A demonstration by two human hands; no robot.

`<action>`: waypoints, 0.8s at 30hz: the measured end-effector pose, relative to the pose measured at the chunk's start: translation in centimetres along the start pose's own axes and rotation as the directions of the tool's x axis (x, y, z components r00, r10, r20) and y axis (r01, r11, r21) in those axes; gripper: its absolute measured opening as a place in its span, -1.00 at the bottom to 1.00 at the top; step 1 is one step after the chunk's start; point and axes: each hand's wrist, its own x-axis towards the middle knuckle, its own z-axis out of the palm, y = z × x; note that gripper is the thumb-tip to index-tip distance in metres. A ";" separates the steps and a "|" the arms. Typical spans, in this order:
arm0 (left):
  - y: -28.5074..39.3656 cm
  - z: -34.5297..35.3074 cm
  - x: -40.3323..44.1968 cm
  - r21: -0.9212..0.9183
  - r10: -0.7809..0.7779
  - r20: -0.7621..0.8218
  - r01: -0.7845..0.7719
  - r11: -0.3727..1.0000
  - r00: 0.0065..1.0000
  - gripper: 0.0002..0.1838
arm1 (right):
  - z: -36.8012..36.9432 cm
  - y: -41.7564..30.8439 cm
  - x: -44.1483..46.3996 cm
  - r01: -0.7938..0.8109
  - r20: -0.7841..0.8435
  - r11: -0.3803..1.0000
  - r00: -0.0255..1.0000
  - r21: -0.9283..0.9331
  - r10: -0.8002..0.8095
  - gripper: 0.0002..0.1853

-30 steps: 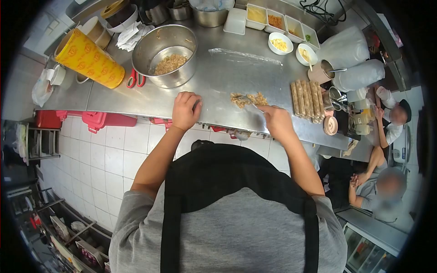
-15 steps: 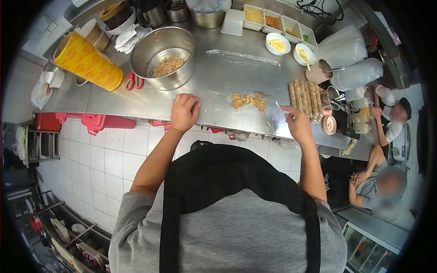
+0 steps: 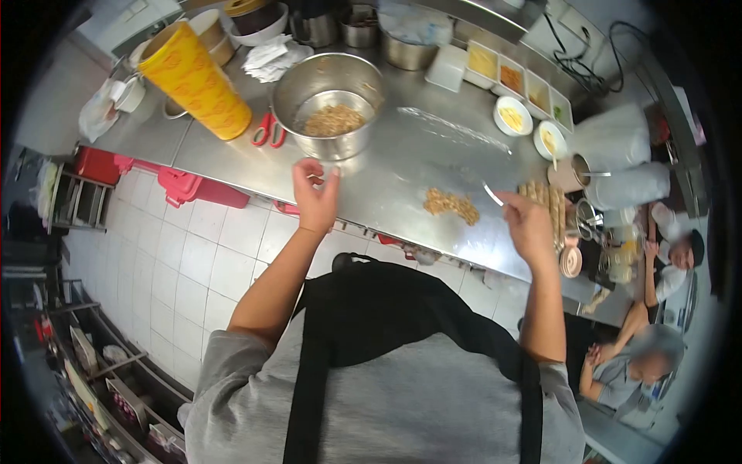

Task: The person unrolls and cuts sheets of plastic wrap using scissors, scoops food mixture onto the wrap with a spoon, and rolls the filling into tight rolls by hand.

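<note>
Tan and crumbly, the food [image 3: 452, 206] lies in a short, uneven strip near the desk's [image 3: 394, 174] front edge — likely set there because both hands reach it easily. Beside it, the right hand [image 3: 532, 230] has a pinching grip on a slim metal utensil [image 3: 492, 193], thumb against fingers. The handle slants toward the food's far side, an angle that probably suits low, flat strokes; the tip is too blurred to place. The left hand [image 3: 315, 203] looks bare, its grip loosely spread, thumb apart from curled fingers, at the desk's edge before the pot [image 3: 334, 148].

That pot is shiny, round and deep — more of the tan mix [image 3: 334, 121] covers its bottom, presumably stationed close for reach. Beyond the food lies a crinkled, clear wrap [image 3: 456, 130]. Slender rolls [image 3: 555, 203] sit side by side, partly behind the right hand, perhaps aligned to save space. Farther out are smooth white bowls [image 3: 498, 120], boxy tubs [image 3: 480, 80], red-handled scissors [image 3: 265, 124] and a glossy yellow cylinder [image 3: 197, 81].
</note>
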 end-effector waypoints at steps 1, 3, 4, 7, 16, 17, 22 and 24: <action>-0.7 -0.3 1.4 -0.113 -0.135 -0.098 0.123 0.986 0.986 -0.76 | -0.8 -1.8 1.4 0.057 -0.021 0.998 0.998 0.002 -0.057 -0.73; 2.2 -1.2 4.1 -0.342 -0.437 -0.136 0.372 0.863 0.889 -0.74 | -1.7 -7.0 4.7 0.157 -0.059 0.988 0.986 0.000 -0.156 -0.73; 2.6 -1.6 5.3 -0.359 -0.495 -0.053 0.446 0.820 0.867 -0.74 | -1.4 -8.9 6.5 0.221 -0.065 0.973 0.972 -0.066 -0.226 -0.71; 2.2 -2.2 7.7 -0.396 -0.580 0.139 0.582 0.710 0.802 -0.75 | 1.6 -13.1 11.7 0.355 0.019 0.898 0.932 -0.260 -0.363 -0.69; 1.3 -1.3 2.0 -0.621 -0.493 0.000 0.387 0.682 0.870 -0.81 | 9.1 -17.8 14.1 0.532 0.383 0.740 0.837 -0.411 -0.390 -0.82; 1.3 -1.3 1.7 -0.629 -0.487 0.003 0.381 0.678 0.873 -0.79 | 9.1 -17.8 13.3 0.555 0.420 0.727 0.819 -0.404 -0.392 -0.82; 1.4 -1.2 0.9 -0.660 -0.412 0.031 0.328 0.676 0.911 -0.79 | 7.2 -16.9 12.0 0.566 0.403 0.732 0.813 -0.379 -0.421 -0.82; 1.9 -1.3 0.9 -0.655 -0.396 0.039 0.323 0.683 0.917 -0.78 | 7.9 -16.7 12.2 0.542 0.444 0.729 0.822 -0.418 -0.356 -0.82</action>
